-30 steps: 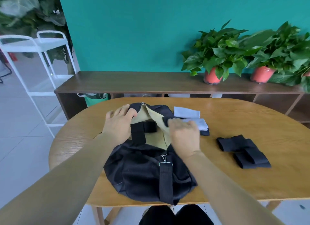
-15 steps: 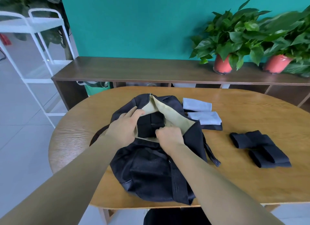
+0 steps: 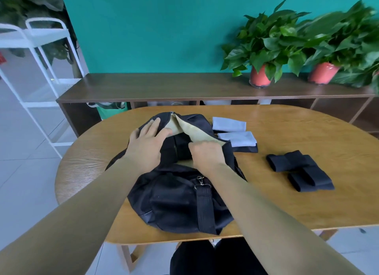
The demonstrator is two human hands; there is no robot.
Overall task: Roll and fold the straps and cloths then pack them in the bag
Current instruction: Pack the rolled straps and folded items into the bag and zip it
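Where the left hand (image 3: 146,143) presses, the limp black bag (image 3: 174,198) bares beige lining (image 3: 198,134).

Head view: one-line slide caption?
Left hand presses the flap of the black bag, right hand curled at its opening; two grey cloths and folded straps lie on the table to its right.
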